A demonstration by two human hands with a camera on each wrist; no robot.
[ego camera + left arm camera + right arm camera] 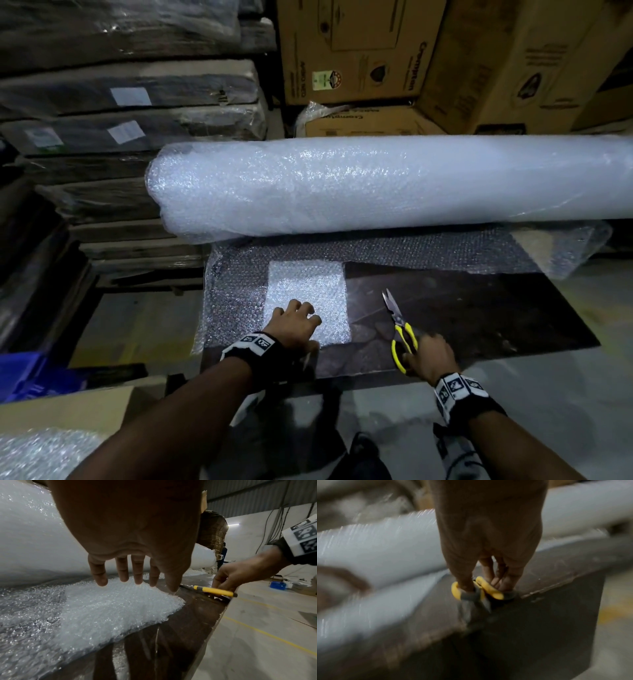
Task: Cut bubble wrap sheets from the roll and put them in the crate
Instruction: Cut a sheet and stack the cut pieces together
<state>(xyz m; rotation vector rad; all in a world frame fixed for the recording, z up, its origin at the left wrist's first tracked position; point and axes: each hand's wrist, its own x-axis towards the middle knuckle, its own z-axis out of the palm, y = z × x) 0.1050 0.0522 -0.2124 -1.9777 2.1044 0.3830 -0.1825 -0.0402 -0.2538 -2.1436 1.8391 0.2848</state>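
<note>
Left hand (297, 322) reaches forward, palm down, fingers (101, 574) spread and slightly bent, tips pointing down; contact with surface below cannot be told. Left forearm bare, marker band at wrist. Right hand (432, 353) lower right, fingers (488, 569) curled through yellow loops of scissors (401, 327), thumb in one loop. Right wrist also banded. Right wrist view blurred.
</note>
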